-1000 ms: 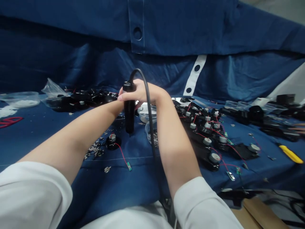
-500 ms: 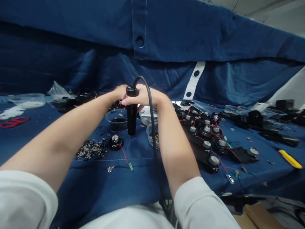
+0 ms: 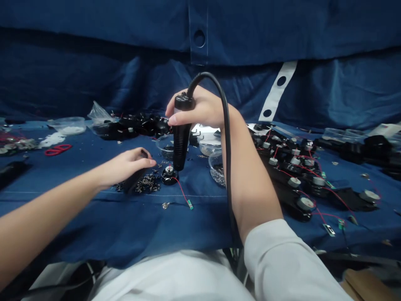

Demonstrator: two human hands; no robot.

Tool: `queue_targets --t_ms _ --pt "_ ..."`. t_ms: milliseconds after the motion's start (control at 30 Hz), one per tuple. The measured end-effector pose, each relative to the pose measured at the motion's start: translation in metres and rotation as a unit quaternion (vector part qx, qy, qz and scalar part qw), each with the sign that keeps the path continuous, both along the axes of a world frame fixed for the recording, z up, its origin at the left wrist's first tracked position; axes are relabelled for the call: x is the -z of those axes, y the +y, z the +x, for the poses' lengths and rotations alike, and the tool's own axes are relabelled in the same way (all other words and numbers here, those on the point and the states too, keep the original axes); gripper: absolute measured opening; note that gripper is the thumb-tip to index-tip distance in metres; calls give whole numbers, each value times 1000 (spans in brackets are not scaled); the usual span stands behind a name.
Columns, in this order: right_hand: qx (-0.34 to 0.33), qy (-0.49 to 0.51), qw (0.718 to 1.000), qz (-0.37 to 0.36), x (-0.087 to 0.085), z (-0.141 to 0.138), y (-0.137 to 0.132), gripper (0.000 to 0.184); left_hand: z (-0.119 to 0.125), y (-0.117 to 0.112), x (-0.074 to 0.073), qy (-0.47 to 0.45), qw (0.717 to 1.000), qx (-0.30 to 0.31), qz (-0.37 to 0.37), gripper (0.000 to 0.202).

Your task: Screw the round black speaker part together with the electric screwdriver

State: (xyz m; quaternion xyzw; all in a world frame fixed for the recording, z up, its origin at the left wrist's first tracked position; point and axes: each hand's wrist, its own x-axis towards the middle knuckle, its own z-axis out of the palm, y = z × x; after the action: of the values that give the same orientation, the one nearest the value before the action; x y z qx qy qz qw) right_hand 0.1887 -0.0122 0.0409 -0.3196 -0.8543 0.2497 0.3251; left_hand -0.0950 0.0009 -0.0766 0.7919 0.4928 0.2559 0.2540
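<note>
The right hand point(image 3: 200, 109) has its grip clamped around the top of a black powered screwdriver point(image 3: 180, 142), fingers wrapped over the head and the thumb pressed on the near side. The screwdriver stands almost upright, its long axis running top to bottom with a slight lean. The head is up inside the grip and the tip points down. A thick black cable point(image 3: 226, 146) arcs out of the head, over the hand and down along the forearm.

The tip sits at a round black part point(image 3: 169, 175) lying directly below the grip on the worktop point(image 3: 125, 225), and a thin red wire point(image 3: 180, 190) trails from that part toward the person.

The left hand point(image 3: 128, 165) rests palm down just left of the part, beside a scatter of screws point(image 3: 147, 184). Its fingers are curled, with something dark under them (whether that grip is closed on anything cannot be told).

Clear dishes point(image 3: 216, 167) stand just behind and to the right of the screwdriver. Further right lies a row of black parts point(image 3: 294, 167) with red wires. Red scissors point(image 3: 58, 149) lie far to the left.

A blue cloth covers the worktop, and a blue curtain point(image 3: 94, 75) crossed by a white strap point(image 3: 277, 94) hangs behind it, closing off the room.
</note>
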Motion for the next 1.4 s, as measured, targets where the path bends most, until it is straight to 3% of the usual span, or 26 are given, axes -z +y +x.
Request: queue_targets --t_ms 100,200,300,400,533,667,767,833,933,1067,1267,1400 --pt "-4 3 1000 2 3 -3 4 22 7 -8 23 -74 986 29 -146 38" --pt "5 8 1000 -8 5 -5 2 25 7 -10 29 -121 968 65 -211 32" --pt "32 6 999 -26 5 -6 -3 26 1 -9 24 -205 955 72 -203 32" --pt "31 -3 999 -37 5 -6 -6 24 -6 -7 18 -281 944 31 -168 42" --pt "15 -14 999 -38 5 -4 -6 23 -9 -7 13 -232 960 -4 -159 58" --pt "23 -13 999 -39 6 -4 -4 21 -4 -15 12 -218 975 -18 -28 47" --pt "26 -9 999 -35 7 -4 -4 22 -1 -22 9 -236 964 -59 108 31" --pt "26 -9 999 -33 7 -5 -4 22 -1 -23 9 -236 954 -51 176 23" --pt "32 -11 999 -27 6 -5 -7 21 -4 -21 11 -243 949 -17 200 18" --pt "38 -27 999 -26 2 -4 -11 24 -5 -20 18 -150 963 -38 219 22" --pt "18 -63 998 7 4 -1 0 24 -15 -13 9 -16 976 36 215 34" --pt "23 -62 998 17 8 1 12 20 -41 12 5 151 955 66 247 44"
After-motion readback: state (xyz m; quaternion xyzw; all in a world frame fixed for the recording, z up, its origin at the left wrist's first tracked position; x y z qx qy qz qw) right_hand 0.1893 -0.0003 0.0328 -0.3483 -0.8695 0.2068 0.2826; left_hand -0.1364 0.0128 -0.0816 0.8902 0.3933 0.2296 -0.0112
